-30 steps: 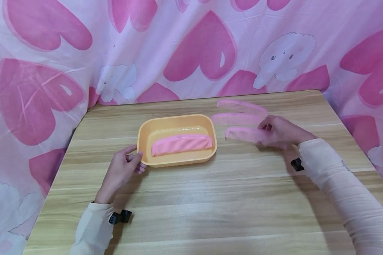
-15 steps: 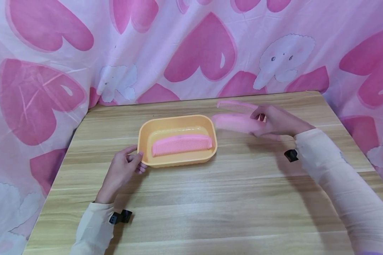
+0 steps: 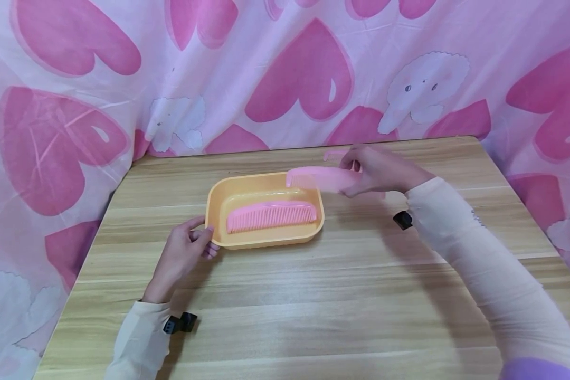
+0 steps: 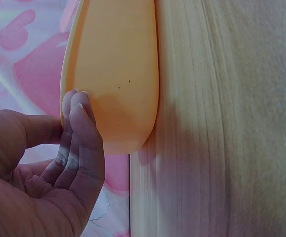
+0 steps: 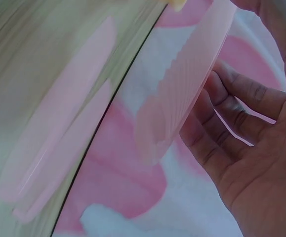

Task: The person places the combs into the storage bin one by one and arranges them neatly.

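A yellow-orange plastic tray (image 3: 262, 244) stands on the table with one pink comb (image 3: 271, 214) lying inside it. At its near left corner my left hand (image 3: 182, 253) pinches the rim, thumb at the edge and fingers against the outer wall (image 4: 118, 64). My right hand (image 3: 377, 170) holds another pink comb (image 3: 309, 178) raised above the table, its left end over the tray's back right corner. In the right wrist view this held comb (image 5: 187, 84) lies between thumb and fingers. Two more pink combs lie on the table, mostly hidden in the head view by the right hand and held comb.
The wood-grain table (image 3: 285, 316) ends at a back edge below a pink curtain (image 3: 294, 74) printed with hearts. Those two lying combs (image 5: 63, 113) rest side by side near that edge. A black wrist camera (image 3: 402, 220) sits under the right sleeve.
My right hand has lifted the nearest comb off the table and carried it left and back, to the tray's right end. My left hand and the tray have stayed put.
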Demonstrator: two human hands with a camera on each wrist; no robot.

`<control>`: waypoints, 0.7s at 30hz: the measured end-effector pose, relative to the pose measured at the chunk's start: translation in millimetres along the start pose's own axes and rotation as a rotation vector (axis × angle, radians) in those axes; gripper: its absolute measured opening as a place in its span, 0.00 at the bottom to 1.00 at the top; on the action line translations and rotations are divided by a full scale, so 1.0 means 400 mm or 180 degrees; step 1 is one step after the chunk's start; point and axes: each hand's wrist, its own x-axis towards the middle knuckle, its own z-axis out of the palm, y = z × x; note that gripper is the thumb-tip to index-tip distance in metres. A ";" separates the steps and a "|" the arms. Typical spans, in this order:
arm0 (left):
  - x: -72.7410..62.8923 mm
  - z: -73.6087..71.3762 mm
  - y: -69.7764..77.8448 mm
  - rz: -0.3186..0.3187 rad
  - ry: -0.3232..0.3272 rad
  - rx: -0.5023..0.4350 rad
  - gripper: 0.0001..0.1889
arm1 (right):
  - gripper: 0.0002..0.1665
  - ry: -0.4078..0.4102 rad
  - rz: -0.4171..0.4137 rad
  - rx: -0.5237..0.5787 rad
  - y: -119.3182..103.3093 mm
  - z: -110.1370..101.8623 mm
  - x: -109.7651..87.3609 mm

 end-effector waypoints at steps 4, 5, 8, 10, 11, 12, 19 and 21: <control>0.000 0.001 0.000 -0.0014 -0.0003 -0.0003 0.23 | 0.21 -0.0051 -0.0222 0.0040 -0.031 0.012 0.035; 0.000 0.002 0.000 -0.0022 -0.0004 -0.0008 0.23 | 0.21 -0.0068 -0.0281 0.0047 -0.039 0.015 0.042; 0.001 0.002 -0.001 -0.0030 -0.0004 0.0016 0.24 | 0.22 -0.0128 -0.0405 0.0063 -0.062 0.025 0.063; 0.001 0.001 -0.001 -0.0031 -0.0004 0.0021 0.24 | 0.24 -0.0150 -0.0439 0.0063 -0.077 0.032 0.075; 0.001 0.001 0.000 -0.0029 -0.0005 0.0024 0.24 | 0.24 -0.0173 -0.0460 0.0074 -0.084 0.037 0.082; 0.000 0.001 0.000 -0.0029 -0.0005 0.0030 0.24 | 0.23 -0.0203 -0.0465 0.0071 -0.092 0.040 0.088; 0.001 0.003 0.006 -0.0049 0.0003 0.0029 0.25 | 0.28 -0.0343 -0.0457 0.0003 -0.146 0.073 0.131; 0.001 0.002 0.007 -0.0060 0.0015 0.0042 0.24 | 0.29 -0.0389 -0.0449 -0.0030 -0.160 0.085 0.141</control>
